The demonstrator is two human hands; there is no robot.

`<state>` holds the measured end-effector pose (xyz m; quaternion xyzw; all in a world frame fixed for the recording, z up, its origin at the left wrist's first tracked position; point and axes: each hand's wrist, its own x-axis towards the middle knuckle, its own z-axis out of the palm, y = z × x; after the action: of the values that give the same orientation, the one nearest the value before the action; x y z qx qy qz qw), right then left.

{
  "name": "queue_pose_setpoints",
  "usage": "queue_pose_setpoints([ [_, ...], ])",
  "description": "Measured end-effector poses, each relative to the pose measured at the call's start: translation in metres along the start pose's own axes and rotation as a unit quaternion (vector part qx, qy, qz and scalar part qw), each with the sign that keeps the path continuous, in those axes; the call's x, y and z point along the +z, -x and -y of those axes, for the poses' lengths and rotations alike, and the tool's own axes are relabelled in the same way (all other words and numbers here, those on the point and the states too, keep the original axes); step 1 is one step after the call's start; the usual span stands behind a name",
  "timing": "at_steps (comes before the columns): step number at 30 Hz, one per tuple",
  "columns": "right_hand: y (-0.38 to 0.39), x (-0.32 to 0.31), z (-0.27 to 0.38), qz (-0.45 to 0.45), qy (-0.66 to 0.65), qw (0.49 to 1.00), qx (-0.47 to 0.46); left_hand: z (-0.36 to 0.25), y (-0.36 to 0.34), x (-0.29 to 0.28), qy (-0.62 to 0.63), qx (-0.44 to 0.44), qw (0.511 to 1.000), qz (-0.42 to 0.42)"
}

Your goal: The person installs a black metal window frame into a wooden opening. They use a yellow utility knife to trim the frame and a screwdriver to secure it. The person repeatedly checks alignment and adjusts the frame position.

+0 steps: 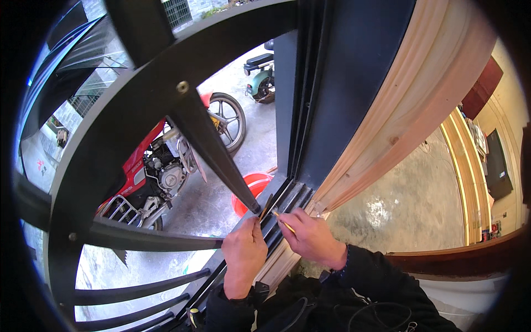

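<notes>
My left hand (243,255) is closed, its thumb and finger pinching a thin, flat, dark strip (267,207) with a pointed upper end. A slim yellow pencil (285,224) is held in my right hand (314,239), its tip up and to the left near the strip. Both hands are over the dark metal window sill track (298,195), close to the foot of the black upright frame (354,72). What lies under my fingers is hidden.
Curved black bars (207,141) of a window grille stand at the left. Beyond them are a red motorcycle (133,171), a red bucket (251,191) and a green scooter (263,83). Pale wooden trim (398,110) runs along the right of the frame; long boards (470,177) stand farther right.
</notes>
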<state>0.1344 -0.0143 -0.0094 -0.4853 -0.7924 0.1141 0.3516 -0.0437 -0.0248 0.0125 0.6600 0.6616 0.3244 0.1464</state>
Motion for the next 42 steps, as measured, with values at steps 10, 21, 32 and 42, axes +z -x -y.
queue_pose_setpoints([
  [10,-0.042,-0.007,-0.008,0.012,0.192,0.981,0.006,0.009,0.033,-0.012,0.013,-0.007,1.000,0.000],
  [21,-0.012,-0.008,-0.010,0.001,0.141,0.989,0.037,0.012,0.055,-0.024,0.012,0.006,1.000,0.011],
  [32,0.031,-0.020,0.018,-0.005,-0.112,0.993,0.048,0.001,0.100,-0.034,0.125,0.019,0.992,0.014],
  [42,0.099,0.019,0.079,0.222,-0.351,0.909,0.027,0.011,0.224,-0.031,0.118,-0.153,0.977,-0.095],
])
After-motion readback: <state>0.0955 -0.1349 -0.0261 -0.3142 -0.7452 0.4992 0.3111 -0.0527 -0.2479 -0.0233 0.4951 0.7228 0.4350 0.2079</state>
